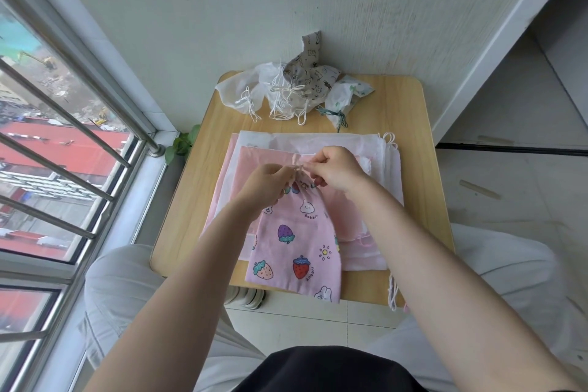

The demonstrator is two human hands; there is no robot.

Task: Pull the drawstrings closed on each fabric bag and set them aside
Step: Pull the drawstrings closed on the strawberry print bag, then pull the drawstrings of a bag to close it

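Observation:
A pink fabric bag (296, 248) printed with strawberries and rabbits lies on a stack of flat pink and white bags (381, 156) on the small wooden table (404, 111). Its mouth is gathered at the far end. My left hand (265, 183) and my right hand (334, 170) meet over that mouth, and each pinches the pale pink drawstring (297, 165) between fingers and thumb. The cord ends are partly hidden by my fingers.
Several cinched bags, white ones and a grey printed one (308, 76), sit in a pile at the table's far edge against the wall. A barred window (63, 143) runs along the left. White cords (393, 291) hang off the table's near right edge. My knees flank the table.

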